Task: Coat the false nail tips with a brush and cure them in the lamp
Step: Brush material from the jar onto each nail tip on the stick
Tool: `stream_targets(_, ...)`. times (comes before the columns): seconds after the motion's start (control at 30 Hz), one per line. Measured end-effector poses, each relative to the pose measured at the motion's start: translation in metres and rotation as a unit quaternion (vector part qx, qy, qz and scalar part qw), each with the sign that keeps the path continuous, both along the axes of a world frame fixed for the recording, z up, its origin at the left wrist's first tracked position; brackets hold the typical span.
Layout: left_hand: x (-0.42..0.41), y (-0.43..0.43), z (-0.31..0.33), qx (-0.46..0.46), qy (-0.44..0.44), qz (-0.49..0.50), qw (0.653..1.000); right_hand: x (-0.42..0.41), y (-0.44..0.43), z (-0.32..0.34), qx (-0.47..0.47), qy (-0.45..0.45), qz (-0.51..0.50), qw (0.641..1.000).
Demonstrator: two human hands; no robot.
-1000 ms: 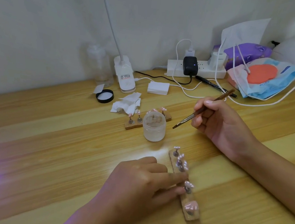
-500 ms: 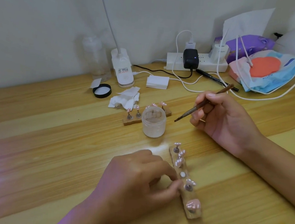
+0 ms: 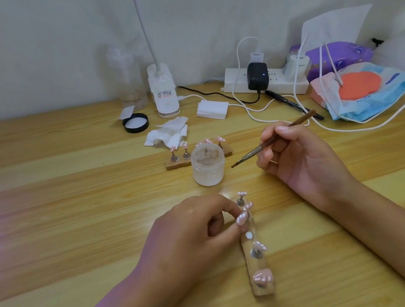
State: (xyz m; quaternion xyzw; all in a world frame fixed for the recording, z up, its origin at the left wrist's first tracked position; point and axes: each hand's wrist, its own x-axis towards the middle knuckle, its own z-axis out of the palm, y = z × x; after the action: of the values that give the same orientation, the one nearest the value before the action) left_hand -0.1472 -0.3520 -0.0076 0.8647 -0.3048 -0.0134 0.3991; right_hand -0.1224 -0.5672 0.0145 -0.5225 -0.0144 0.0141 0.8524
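On the wooden table (image 3: 64, 200), the right hand (image 3: 304, 162) lies right of the clear jar (image 3: 209, 165), and the left hand (image 3: 195, 233) lies in front of it beside the wooden holder strip (image 3: 251, 262). The right fingers curl round a brush (image 3: 271, 139) pointing at the jar, while the left thumb and forefinger pinch a pink nail tip (image 3: 242, 218) at the strip's jar-side end.

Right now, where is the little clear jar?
In the head view the clear jar stands near the centre, just in front of the far nail stand, left of the brush tip held in the right hand.
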Motion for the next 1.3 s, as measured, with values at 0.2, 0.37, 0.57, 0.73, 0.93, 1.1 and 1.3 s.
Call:
stream_targets(0.2,0.000,0.004,0.000,-0.028,0.025,-0.020,0.999,0.000,-0.001,-0.001,-0.003,0.001,0.003,1.000)
stream_targets(0.37,-0.005,0.005,0.003,0.011,-0.003,-0.059,0.998,0.000,-0.001,0.000,-0.009,0.001,0.005,1.000)
stream_targets(0.57,-0.006,0.004,0.006,0.027,-0.021,-0.050,0.998,-0.001,0.000,0.001,-0.014,0.000,0.004,1.000)
stream_targets(0.73,-0.008,0.011,0.007,0.052,-0.110,-0.058,0.991,-0.001,-0.001,0.000,-0.012,0.001,0.002,1.000)
stream_targets(0.93,-0.009,0.012,0.006,0.047,-0.265,-0.130,0.954,-0.001,0.000,0.001,-0.018,0.001,0.001,1.000)
stream_targets(1.1,-0.011,0.007,0.001,0.061,-0.217,-0.141,0.964,-0.001,0.001,0.000,-0.025,0.000,0.003,1.000)
stream_targets(1.3,-0.011,-0.003,0.004,0.041,-0.233,-0.132,0.963,-0.001,0.000,-0.001,-0.020,-0.008,-0.004,1.000)
